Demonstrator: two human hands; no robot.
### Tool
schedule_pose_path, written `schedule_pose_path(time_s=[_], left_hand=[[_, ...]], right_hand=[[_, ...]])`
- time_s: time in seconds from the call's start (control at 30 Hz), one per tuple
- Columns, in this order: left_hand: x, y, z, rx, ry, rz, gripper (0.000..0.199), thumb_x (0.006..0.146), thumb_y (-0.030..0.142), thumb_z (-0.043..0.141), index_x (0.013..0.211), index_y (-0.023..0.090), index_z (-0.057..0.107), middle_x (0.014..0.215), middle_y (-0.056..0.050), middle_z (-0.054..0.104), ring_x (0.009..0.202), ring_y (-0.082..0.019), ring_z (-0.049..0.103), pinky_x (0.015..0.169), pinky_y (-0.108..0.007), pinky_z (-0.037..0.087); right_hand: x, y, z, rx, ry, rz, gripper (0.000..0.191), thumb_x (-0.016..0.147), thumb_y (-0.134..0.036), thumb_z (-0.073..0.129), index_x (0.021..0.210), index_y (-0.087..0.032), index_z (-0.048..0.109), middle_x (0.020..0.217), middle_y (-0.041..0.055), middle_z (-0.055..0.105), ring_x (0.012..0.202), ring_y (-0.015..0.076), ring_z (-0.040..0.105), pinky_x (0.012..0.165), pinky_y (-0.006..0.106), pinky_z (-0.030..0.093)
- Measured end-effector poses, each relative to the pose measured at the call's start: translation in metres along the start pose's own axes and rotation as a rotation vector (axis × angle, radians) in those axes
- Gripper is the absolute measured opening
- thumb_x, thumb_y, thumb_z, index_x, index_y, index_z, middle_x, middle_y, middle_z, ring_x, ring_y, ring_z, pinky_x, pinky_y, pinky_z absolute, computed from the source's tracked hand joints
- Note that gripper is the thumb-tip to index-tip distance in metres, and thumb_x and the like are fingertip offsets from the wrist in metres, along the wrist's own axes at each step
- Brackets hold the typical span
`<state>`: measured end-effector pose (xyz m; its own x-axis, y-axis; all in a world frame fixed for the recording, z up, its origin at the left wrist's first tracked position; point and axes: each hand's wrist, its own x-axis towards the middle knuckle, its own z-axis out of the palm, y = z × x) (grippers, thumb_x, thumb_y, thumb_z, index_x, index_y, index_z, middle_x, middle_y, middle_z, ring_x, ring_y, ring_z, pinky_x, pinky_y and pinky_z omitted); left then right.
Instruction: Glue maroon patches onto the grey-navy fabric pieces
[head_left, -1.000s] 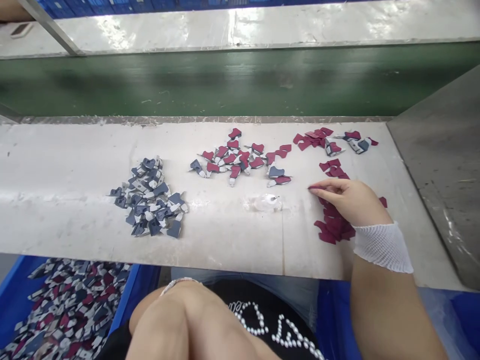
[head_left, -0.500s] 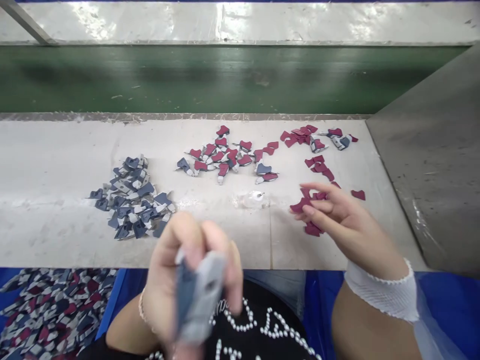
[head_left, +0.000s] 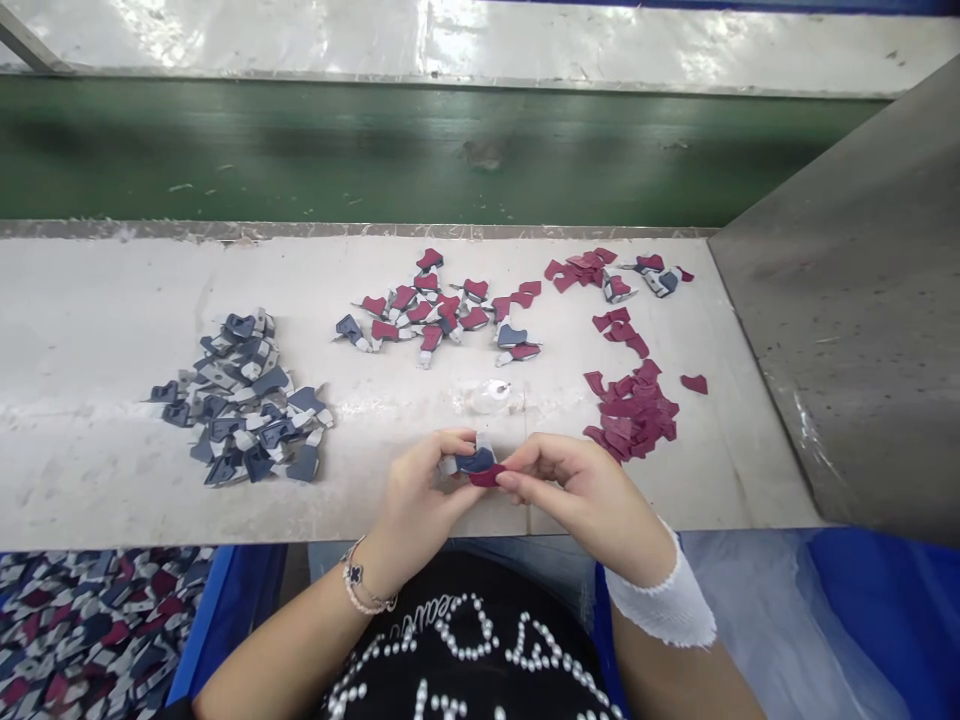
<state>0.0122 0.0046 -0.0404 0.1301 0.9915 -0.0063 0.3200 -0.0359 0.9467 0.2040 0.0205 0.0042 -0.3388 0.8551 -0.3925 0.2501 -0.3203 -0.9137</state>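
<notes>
Near the table's front edge, my left hand (head_left: 424, 490) grips a small blue-and-grey plastic part (head_left: 475, 459) between thumb and fingers. My right hand (head_left: 577, 490) pinches a flat maroon piece (head_left: 487, 476) and holds it against the blue side of that part. The fingers partly cover both things. To the right lies a heap of loose maroon pieces (head_left: 637, 412). A pile of blue-and-grey parts (head_left: 255, 400) is on the left. Behind my hands, a group of parts (head_left: 427, 310) mostly carries maroon pieces on top.
A blue bin (head_left: 196, 640) full of mixed parts stands below the table at the left. A metal panel (head_left: 847, 300) bounds the right side. Along the back runs a green belt (head_left: 300, 150). A small clear plastic item (head_left: 493, 396) lies mid-table.
My left hand has lowered the blue-and-grey part to the table's front edge. My right hand has moved left from the maroon heap with a maroon piece, and the two hands now meet.
</notes>
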Motion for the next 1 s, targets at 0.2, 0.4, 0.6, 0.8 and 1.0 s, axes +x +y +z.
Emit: schedule_pose_path(time_s=[0.2, 0.4, 0.6, 0.8, 1.0], left_hand=[[-0.001, 0.0, 0.0, -0.025, -0.002, 0.041, 0.019, 0.082, 0.022, 0.074, 0.097, 0.022, 0.062, 0.115, -0.008, 0.069, 0.105, -0.023, 0.069, 0.092, -0.04, 0.058], [-0.005, 0.0, -0.002, -0.031, -0.035, 0.022, 0.022, 0.083, 0.026, 0.075, 0.102, 0.025, 0.063, 0.118, -0.005, 0.068, 0.106, -0.022, 0.069, 0.096, -0.042, 0.057], [-0.007, 0.0, -0.004, -0.032, -0.024, 0.042, 0.021, 0.084, 0.024, 0.075, 0.103, 0.026, 0.065, 0.117, -0.004, 0.068, 0.106, -0.022, 0.069, 0.096, -0.041, 0.057], [-0.007, 0.006, -0.007, -0.043, -0.042, 0.118, 0.023, 0.083, 0.02, 0.076, 0.102, 0.026, 0.064, 0.116, -0.003, 0.07, 0.103, -0.019, 0.07, 0.094, -0.036, 0.059], [-0.006, 0.01, -0.012, 0.012, -0.038, 0.316, 0.024, 0.081, 0.017, 0.077, 0.102, 0.022, 0.065, 0.112, -0.006, 0.072, 0.102, -0.019, 0.07, 0.09, -0.031, 0.061]], right_hand=[[0.003, 0.005, 0.001, 0.042, 0.078, -0.01, 0.017, 0.087, -0.036, 0.072, 0.081, -0.021, 0.065, 0.075, 0.0006, 0.071, 0.07, 0.0173, 0.067, 0.066, 0.03, 0.054], [0.005, 0.005, -0.001, 0.078, 0.065, -0.008, 0.019, 0.088, -0.037, 0.071, 0.083, -0.021, 0.064, 0.076, 0.0006, 0.07, 0.07, 0.0158, 0.065, 0.066, 0.028, 0.052], [0.004, 0.004, 0.0, 0.075, 0.056, 0.005, 0.023, 0.088, -0.04, 0.07, 0.081, -0.021, 0.06, 0.076, -0.0002, 0.067, 0.071, 0.0163, 0.063, 0.065, 0.029, 0.05], [0.003, -0.001, -0.002, 0.09, -0.05, -0.055, 0.02, 0.094, -0.043, 0.062, 0.099, -0.024, 0.059, 0.084, -0.0014, 0.063, 0.078, 0.016, 0.059, 0.069, 0.029, 0.047], [0.002, -0.006, 0.001, -0.005, -0.1, -0.127, 0.023, 0.1, -0.041, 0.053, 0.09, -0.021, 0.061, 0.086, 0.0012, 0.063, 0.081, 0.0173, 0.058, 0.071, 0.031, 0.046]])
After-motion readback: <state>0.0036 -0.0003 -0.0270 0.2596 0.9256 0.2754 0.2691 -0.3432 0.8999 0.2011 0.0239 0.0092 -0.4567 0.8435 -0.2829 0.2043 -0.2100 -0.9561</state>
